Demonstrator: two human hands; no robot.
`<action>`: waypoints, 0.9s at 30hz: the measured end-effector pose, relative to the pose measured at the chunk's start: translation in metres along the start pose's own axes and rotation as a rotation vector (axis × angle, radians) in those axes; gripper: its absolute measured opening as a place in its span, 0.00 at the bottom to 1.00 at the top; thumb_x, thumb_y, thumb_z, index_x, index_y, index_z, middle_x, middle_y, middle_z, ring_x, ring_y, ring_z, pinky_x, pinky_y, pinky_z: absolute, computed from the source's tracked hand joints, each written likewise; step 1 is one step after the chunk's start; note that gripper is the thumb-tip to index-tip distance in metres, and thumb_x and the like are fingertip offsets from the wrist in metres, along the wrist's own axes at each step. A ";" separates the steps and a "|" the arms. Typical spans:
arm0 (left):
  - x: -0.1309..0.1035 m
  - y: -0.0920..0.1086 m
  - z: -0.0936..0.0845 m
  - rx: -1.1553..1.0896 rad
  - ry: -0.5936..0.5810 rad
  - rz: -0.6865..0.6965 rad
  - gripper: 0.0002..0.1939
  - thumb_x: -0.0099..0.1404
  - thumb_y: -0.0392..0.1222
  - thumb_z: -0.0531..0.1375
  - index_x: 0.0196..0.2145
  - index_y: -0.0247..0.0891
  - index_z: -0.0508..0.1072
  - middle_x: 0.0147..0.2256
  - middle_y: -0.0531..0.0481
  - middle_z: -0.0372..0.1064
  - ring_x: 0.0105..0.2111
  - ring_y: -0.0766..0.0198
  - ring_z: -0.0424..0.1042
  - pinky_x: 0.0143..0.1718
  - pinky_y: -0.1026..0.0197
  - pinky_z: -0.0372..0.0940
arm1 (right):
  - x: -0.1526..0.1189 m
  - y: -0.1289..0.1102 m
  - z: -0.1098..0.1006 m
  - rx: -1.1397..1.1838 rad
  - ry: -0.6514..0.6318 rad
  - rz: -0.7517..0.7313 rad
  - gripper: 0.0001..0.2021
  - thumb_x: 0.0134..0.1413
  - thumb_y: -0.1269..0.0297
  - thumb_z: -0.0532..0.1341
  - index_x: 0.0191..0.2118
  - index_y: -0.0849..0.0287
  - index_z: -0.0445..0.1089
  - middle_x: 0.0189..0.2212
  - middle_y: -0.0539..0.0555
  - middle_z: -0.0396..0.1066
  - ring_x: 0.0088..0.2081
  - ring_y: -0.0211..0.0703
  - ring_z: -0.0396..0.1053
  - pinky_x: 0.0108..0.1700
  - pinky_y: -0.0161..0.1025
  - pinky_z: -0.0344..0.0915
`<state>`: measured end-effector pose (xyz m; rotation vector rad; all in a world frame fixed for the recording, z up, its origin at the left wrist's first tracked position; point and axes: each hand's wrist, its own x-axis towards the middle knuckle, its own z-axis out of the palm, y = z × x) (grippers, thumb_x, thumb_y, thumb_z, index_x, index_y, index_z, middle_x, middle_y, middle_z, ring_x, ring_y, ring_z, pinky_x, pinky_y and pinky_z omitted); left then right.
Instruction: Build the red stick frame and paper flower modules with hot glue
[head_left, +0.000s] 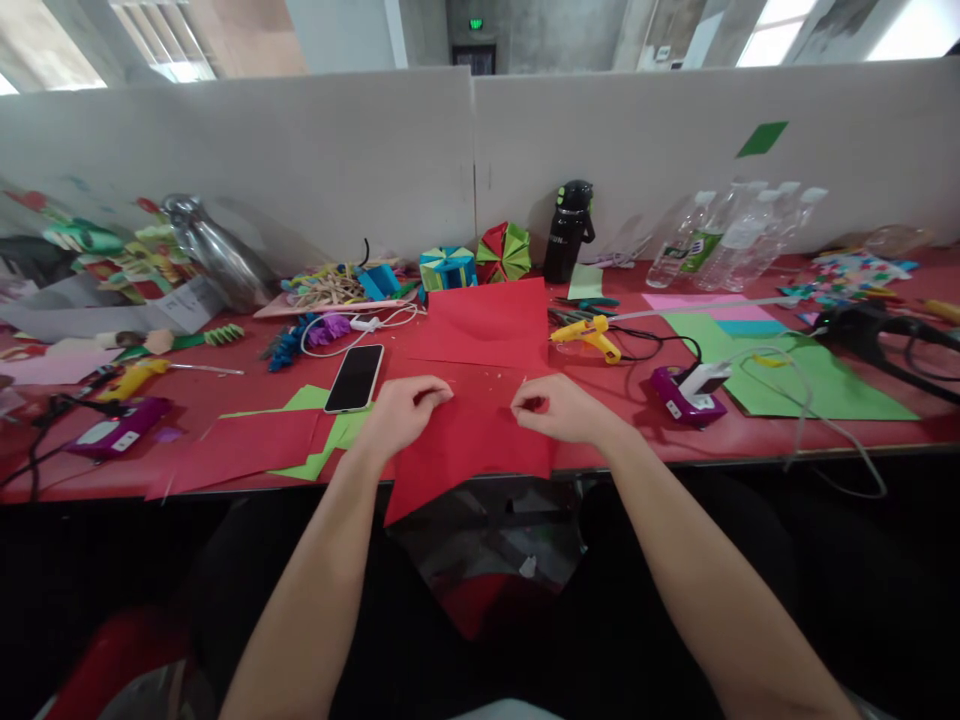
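Note:
My left hand (409,412) is closed, thumb and index fingertip pressed together over the left part of a red paper sheet (476,445). Facing it across the sheet, my right hand (559,408) is closed in a similar pinch. What either pinch holds, if anything, is too small to make out. The sheet's near left corner sticks out past the table edge. A second red paper sheet (487,320) lies just beyond my hands, slightly bent. Close to my left hand is a phone (355,378); beyond my right hand rests a yellow glue gun (589,335).
On the left lie red paper (247,450), green paper and a purple power strip (120,428). Another power strip (686,395) and green paper (832,385) are on the right. A black bottle (568,235), clear plastic bottles (739,245) and paper crafts (504,252) line the partition.

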<state>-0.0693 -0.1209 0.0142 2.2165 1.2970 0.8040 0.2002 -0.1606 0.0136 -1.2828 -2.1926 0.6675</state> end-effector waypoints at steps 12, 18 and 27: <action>0.004 -0.028 -0.027 0.128 0.160 -0.061 0.11 0.64 0.48 0.58 0.35 0.42 0.79 0.37 0.50 0.80 0.36 0.58 0.76 0.38 0.60 0.67 | -0.007 0.019 -0.025 0.042 0.018 0.078 0.06 0.51 0.67 0.60 0.30 0.57 0.74 0.30 0.51 0.77 0.33 0.42 0.71 0.38 0.38 0.65; -0.004 -0.043 -0.043 0.133 0.304 -0.079 0.12 0.63 0.49 0.59 0.35 0.41 0.79 0.33 0.50 0.78 0.32 0.59 0.74 0.33 0.61 0.65 | -0.014 0.035 -0.036 0.004 0.155 0.133 0.06 0.53 0.65 0.61 0.30 0.58 0.74 0.30 0.52 0.77 0.33 0.44 0.72 0.39 0.40 0.66; 0.000 -0.013 -0.013 0.044 0.078 -0.010 0.11 0.67 0.48 0.58 0.36 0.41 0.78 0.38 0.50 0.79 0.39 0.60 0.75 0.38 0.62 0.65 | 0.000 0.002 -0.002 0.059 0.105 0.044 0.19 0.58 0.53 0.63 0.51 0.56 0.73 0.50 0.56 0.75 0.45 0.44 0.73 0.50 0.42 0.67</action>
